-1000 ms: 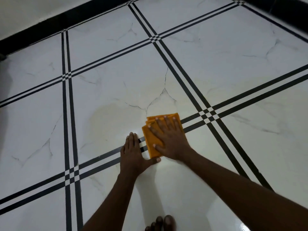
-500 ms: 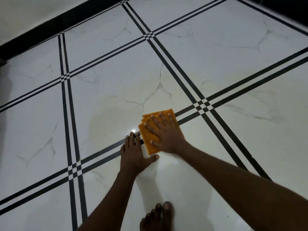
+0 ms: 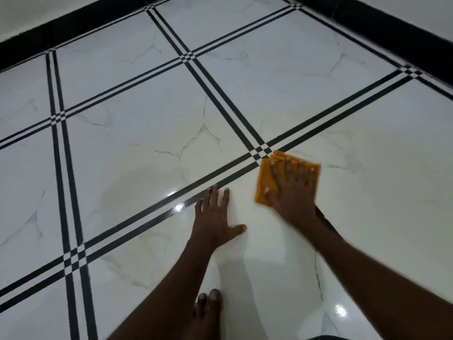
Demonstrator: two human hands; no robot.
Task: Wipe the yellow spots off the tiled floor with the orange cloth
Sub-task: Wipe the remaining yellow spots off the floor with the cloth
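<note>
On the glossy white marble-look tiled floor (image 3: 137, 148) with black double grout stripes, the folded orange cloth (image 3: 266, 179) has slid right past the stripe crossing under the flat, spread right hand (image 3: 293, 190); the left hand (image 3: 214, 218) stays splayed, bracing. Faint yellowish smears (image 3: 127, 190) remain left, unwiped.

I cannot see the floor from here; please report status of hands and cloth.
Right hand flat, pressing folded orange cloth beside black stripe crossing. Left hand open, braced on white tiled floor. Nothing in the way.
</note>
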